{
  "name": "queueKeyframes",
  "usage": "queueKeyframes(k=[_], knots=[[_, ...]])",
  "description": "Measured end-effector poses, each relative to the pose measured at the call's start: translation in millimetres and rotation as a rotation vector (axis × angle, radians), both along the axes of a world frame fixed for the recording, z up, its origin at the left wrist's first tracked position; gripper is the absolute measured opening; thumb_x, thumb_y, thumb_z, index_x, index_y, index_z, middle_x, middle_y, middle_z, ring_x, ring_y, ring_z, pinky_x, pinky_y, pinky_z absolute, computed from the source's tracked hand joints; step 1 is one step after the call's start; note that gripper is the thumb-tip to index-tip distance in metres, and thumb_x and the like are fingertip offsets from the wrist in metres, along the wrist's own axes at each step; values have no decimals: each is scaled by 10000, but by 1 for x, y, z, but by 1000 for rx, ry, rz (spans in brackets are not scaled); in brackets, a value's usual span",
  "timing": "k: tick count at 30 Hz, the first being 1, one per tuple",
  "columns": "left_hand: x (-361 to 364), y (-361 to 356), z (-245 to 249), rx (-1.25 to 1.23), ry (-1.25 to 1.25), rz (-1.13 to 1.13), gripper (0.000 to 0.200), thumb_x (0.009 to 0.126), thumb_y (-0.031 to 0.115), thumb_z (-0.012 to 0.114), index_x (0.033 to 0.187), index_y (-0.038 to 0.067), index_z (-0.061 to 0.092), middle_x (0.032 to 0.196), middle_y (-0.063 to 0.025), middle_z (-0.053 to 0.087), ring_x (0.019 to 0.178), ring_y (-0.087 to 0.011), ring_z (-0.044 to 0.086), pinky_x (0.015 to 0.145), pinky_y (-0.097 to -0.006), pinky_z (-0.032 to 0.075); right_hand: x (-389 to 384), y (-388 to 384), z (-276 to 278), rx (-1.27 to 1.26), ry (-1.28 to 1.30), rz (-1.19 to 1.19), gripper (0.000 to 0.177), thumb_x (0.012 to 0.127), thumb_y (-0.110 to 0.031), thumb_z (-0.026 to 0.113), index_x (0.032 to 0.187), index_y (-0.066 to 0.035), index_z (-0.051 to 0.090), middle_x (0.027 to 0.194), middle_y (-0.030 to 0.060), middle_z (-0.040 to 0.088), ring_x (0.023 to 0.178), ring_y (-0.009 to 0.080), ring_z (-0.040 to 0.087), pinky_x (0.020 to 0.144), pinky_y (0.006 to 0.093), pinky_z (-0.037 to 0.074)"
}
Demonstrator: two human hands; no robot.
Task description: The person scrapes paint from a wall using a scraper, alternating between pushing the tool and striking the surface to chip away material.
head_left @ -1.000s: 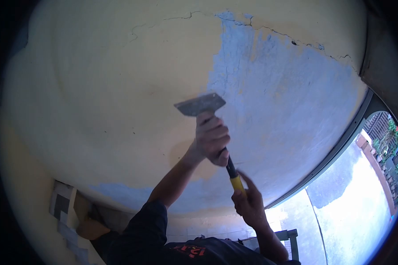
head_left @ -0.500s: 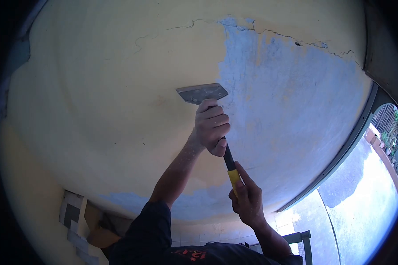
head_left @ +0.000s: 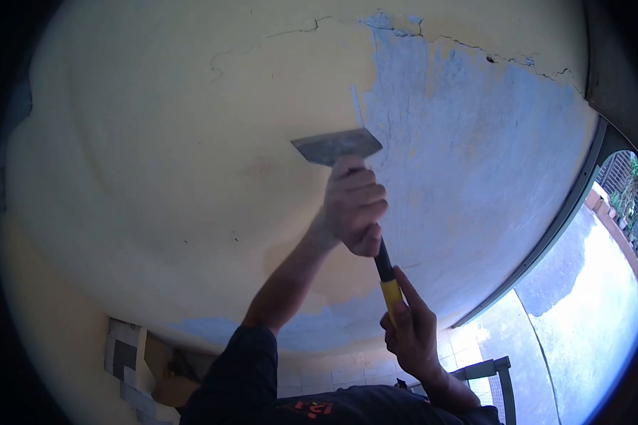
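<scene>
A long-handled scraper [head_left: 339, 146] with a wide metal blade rests against the wall, its blade by the border between cream paint [head_left: 213, 170] and a bluish bare patch [head_left: 461, 149]. My left hand [head_left: 356, 207] is wrapped round the black shaft just below the blade, slightly blurred. Lower down, my right hand [head_left: 412, 336] grips the yellow-and-black handle [head_left: 391, 294] near its end. A narrow bluish strip [head_left: 356, 105] shows in the cream paint just above the blade.
A jagged crack [head_left: 468, 46] runs along the upper wall. At right a dark frame edge [head_left: 546, 244] borders an opening onto bright paved ground [head_left: 588, 333]. A grey metal frame [head_left: 500, 375] stands low right; boxes [head_left: 131, 350] sit low left.
The blade and both hands sit slightly further right in view, along with a shift of the whole view. A thin bluish strip now shows above the blade where cream paint was.
</scene>
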State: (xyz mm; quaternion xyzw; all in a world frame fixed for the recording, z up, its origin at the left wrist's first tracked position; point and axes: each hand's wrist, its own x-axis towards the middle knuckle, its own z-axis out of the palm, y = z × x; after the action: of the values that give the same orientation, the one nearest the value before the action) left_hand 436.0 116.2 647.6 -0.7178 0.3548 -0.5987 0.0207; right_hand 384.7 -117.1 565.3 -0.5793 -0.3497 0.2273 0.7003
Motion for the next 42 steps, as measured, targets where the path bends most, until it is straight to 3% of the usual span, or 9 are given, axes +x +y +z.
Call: queueKeyframes(k=[9, 16, 20, 22, 25, 27, 33, 35, 42], knots=[[7, 14, 62, 65, -17, -19, 417, 801, 385, 412, 476, 127, 369, 498, -18, 358, 491, -213, 385, 725, -389, 370, 5, 21, 41, 87, 67, 47, 571, 1058, -351, 385, 1536, -68, 249, 617, -45, 427, 494, 19, 379, 458, 193, 349], [6, -1, 9, -42, 22, -50, 393, 793, 353, 415, 483, 114, 379, 502, -23, 369, 506, -220, 411, 765, -389, 377, -10, 3, 13, 41, 41, 8, 553, 1062, -317, 364, 1532, -50, 249, 629, -33, 450, 498, 21, 399, 467, 194, 356], [7, 7, 40, 14, 44, -30, 361, 772, 331, 428, 487, 111, 396, 505, -23, 389, 517, -214, 430, 764, -388, 375, 1, 17, 26, 45, 25, -3, 574, 1060, -356, 346, 1532, -47, 239, 613, -22, 450, 456, 21, 388, 432, 192, 343], [10, 8, 68, 53, -21, -39, 554, 937, 406, 309, 484, 92, 370, 473, -42, 351, 479, -231, 383, 726, -373, 349, 8, 24, 40, 113, -55, 8, 575, 1061, -362, 330, 1531, -47, 231, 594, -14, 438, 405, 21, 365, 388, 191, 336], [14, 8, 87, 48, -99, -60, 561, 945, 410, 305, 490, 88, 375, 475, -46, 351, 479, -235, 379, 726, -375, 339, 11, 25, 56, 142, -93, -6, 569, 1060, -350, 336, 1531, -47, 234, 596, -16, 437, 407, 20, 363, 389, 183, 337], [9, 8, 81, 68, -78, -24, 371, 773, 341, 427, 483, 110, 404, 502, -26, 397, 516, -214, 429, 739, -386, 364, 6, 13, 52, 139, -80, 20, 567, 1065, -340, 358, 1536, -48, 235, 626, -31, 452, 489, 18, 393, 456, 193, 358], [11, -8, 29, 14, 67, -32, 405, 801, 360, 408, 478, 117, 397, 500, -32, 403, 509, -211, 428, 728, -382, 365, -5, -6, 21, 43, 63, -4, 589, 1060, -378, 353, 1532, -44, 240, 642, -3, 492, 481, 24, 406, 454, 192, 365], [15, -9, 32, -49, 8, -80, 571, 948, 395, 286, 468, 96, 370, 472, -42, 378, 459, -213, 380, 707, -374, 353, 2, -1, 25, 62, 41, 17, 613, 1056, -409, 355, 1535, -46, 231, 632, -12, 469, 472, 24, 394, 447, 192, 353], [17, 8, 102, 111, -16, -20, 586, 959, 445, 292, 491, 99, 364, 496, -50, 356, 472, -233, 379, 708, -380, 341, 20, 21, 67, 167, -64, 42, 556, 1065, -336, 337, 1537, -64, 227, 623, -10, 460, 424, 15, 368, 392, 180, 325]])
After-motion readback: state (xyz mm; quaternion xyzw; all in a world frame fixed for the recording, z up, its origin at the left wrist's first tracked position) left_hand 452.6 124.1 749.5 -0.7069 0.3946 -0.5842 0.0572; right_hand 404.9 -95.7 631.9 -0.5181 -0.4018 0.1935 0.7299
